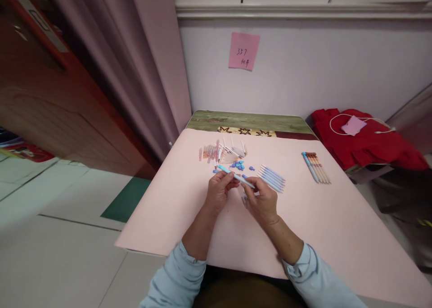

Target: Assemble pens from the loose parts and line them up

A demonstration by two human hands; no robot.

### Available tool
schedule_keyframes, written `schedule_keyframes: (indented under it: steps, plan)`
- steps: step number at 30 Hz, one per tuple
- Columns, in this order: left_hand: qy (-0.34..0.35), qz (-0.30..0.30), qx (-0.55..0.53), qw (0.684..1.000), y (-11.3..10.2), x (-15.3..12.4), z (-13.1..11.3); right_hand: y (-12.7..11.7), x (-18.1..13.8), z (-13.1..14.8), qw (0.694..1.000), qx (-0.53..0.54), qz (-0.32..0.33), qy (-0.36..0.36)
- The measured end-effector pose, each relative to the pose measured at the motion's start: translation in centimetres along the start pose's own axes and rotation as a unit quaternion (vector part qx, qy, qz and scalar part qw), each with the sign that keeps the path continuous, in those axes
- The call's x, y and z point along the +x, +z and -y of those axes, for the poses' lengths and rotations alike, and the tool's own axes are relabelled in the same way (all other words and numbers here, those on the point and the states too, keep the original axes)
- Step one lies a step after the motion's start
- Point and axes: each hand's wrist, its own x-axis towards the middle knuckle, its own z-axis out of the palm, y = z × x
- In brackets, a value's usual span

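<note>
A light blue pen is held slantwise over the table between my two hands. My left hand pinches its middle, with the brighter blue end sticking out past the fingers. The fingers of my right hand close round its lower right end. Just beyond the hands lies a small heap of blue and purple pen parts. To the right, several pale lilac pen barrels are laid side by side. Small pieces under my right hand are partly hidden.
White refills and clear or pinkish tubes are spread behind the heap. A row of pens, one blue and several tan with brown tops, lies on the right of the pink-covered table. Red cloth with a white cable sits beyond the right edge.
</note>
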Motion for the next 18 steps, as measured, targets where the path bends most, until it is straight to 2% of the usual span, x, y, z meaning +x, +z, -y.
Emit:
schedule_keyframes:
  steps: [18]
  plan:
    - [0.021,0.029,0.014,0.999,-0.30,0.04,0.06,-0.09,-0.39,-0.13,0.998,-0.008,0.054,0.027]
